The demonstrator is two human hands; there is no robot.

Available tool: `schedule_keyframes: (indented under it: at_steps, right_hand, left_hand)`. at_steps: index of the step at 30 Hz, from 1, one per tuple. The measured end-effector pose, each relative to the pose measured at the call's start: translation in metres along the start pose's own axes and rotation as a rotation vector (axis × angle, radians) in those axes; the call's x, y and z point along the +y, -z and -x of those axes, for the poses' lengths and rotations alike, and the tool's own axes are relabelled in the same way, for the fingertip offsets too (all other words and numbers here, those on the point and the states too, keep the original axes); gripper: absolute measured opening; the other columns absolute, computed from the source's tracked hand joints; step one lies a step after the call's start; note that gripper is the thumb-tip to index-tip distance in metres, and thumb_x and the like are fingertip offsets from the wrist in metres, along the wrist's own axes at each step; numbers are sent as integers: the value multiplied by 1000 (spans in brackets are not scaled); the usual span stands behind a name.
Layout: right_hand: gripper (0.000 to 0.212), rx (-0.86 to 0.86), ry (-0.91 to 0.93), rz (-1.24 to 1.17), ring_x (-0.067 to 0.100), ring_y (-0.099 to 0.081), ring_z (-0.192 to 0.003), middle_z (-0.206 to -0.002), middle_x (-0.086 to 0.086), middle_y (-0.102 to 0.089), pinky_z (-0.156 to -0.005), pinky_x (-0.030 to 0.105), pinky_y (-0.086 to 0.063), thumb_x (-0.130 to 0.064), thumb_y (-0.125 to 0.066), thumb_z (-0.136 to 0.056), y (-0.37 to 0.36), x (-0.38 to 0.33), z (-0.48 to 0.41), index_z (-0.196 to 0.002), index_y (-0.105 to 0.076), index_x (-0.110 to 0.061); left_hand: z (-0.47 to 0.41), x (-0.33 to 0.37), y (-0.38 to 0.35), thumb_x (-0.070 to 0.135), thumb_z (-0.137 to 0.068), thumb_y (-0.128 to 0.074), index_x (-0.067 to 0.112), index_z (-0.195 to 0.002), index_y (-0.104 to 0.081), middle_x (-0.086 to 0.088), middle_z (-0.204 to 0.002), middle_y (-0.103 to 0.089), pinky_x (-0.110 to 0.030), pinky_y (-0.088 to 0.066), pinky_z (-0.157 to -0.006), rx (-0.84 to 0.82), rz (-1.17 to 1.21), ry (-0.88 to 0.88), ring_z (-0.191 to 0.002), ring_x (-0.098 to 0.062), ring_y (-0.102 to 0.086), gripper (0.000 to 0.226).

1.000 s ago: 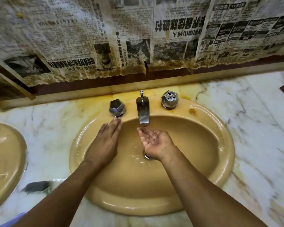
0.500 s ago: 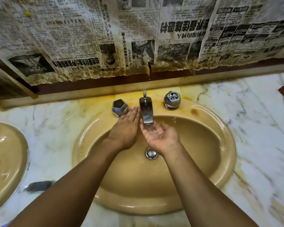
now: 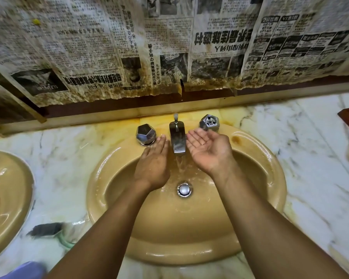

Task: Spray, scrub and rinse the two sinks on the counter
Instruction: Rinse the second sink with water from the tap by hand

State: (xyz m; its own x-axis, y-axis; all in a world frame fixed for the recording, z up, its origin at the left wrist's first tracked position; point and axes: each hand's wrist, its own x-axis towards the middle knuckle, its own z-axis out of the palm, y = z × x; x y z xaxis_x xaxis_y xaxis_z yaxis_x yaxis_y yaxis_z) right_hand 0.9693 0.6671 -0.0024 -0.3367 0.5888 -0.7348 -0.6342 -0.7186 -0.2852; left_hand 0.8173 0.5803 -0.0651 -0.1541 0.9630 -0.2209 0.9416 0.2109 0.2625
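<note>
Water point(image 3: 179, 164) ran from the spout point(image 3: 177, 138) mid-frame; left hand point(image 3: 152, 168) and right hand point(image 3: 209, 152) flanked it, open, empty. Glazed sink point(image 3: 94, 178) seemed slippery; faceted knob point(image 3: 146, 134) offered grip.

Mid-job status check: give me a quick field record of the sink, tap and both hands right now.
sink: tan basin, wet
tap: water runs from spout into basin
drain: metal stopper in view
left hand: palm down, fingers straight, left of spout, near left knob, holds nothing
right hand: palm up, loosely cupped, right of spout, near right knob, empty
second sink: partly in view, far left
dark pad: blurred, on counter between sinks
</note>
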Motion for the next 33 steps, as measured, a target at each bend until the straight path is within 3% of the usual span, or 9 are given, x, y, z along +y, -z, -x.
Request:
schedule_keyframes:
  at_steps: [3,7,11,19,24,26,29,31,33]
  right_hand:
    - [41,88,-63,102,38,-44,-143,-147,29,-51,-124,45,-29,-19,-35,-110,23,-1,-5,-129,-54,11]
    - [50,239,-197,115,43,-59,-122,-125,33,-62,-112,49,-43,-27,-31,-111,62,31,-7,-130,-54,13]
    - [49,218,-265,89,42,-63,-101,-111,31,-65,-103,48,-46,-25,-30,-111,57,54,-6,-127,-56,13]
    - [50,-16,-16,158,35,-53,-134,-140,28,-56,-119,42,-38,-32,-35,-112,11,-3,-13,-137,-51,9]
    - [50,186,-198,241,39,-64,-99,-112,28,-67,-101,46,-48,-31,-38,-110,58,40,-13,-133,-56,9]
    - [49,189,-244,163,40,-67,-98,-107,29,-70,-95,48,-52,-28,-36,-110,59,54,-9,-128,-59,11]
    - [44,89,-183,131,33,-73,-82,-89,24,-74,-80,42,-59,-24,-36,-109,49,45,-3,-107,-68,7]
    - [43,66,-14,314,30,-73,-75,-84,20,-74,-73,39,-59,-23,-38,-109,36,28,5,-103,-70,4]
    - [37,66,262,695,27,-71,-75,-90,17,-76,-73,36,-56,-21,-44,-107,17,16,19,-100,-73,0]
  left_hand:
    - [9,4,-8,8,-89,-50,18,-166,7,0,-172,17,-40,2,-129,24,4,58,-159,-13,13,95]
    - [8,14,-12,12,-91,-52,17,-165,8,0,-172,18,-44,6,-128,46,34,118,-158,-13,16,96]
    - [6,8,-12,25,-98,-53,18,-164,13,2,-170,23,-48,11,-127,25,4,100,-158,-13,18,94]
    - [-18,12,-3,20,-94,-53,17,-163,18,4,-169,28,-70,9,-120,-35,1,130,-157,-12,19,99]
    - [-30,16,1,23,-91,-60,17,-162,21,6,-169,29,-76,13,-113,-33,63,142,-157,-12,22,108]
    - [-29,11,5,14,-89,-61,21,-165,10,8,-172,19,-75,12,-114,-15,128,120,-158,-10,14,104]
    - [-22,-3,19,-3,-87,-51,27,-164,-25,8,-171,-19,-67,6,-123,6,329,94,-158,-11,-11,86]
    - [-9,-8,25,-6,-95,-48,26,-154,-47,6,-159,-46,-50,-14,-127,23,627,120,-152,-13,-31,67]
    - [5,-1,28,3,-107,-46,20,-150,-52,6,-151,-55,-33,-27,-120,-1,1069,189,-144,-10,-41,47]
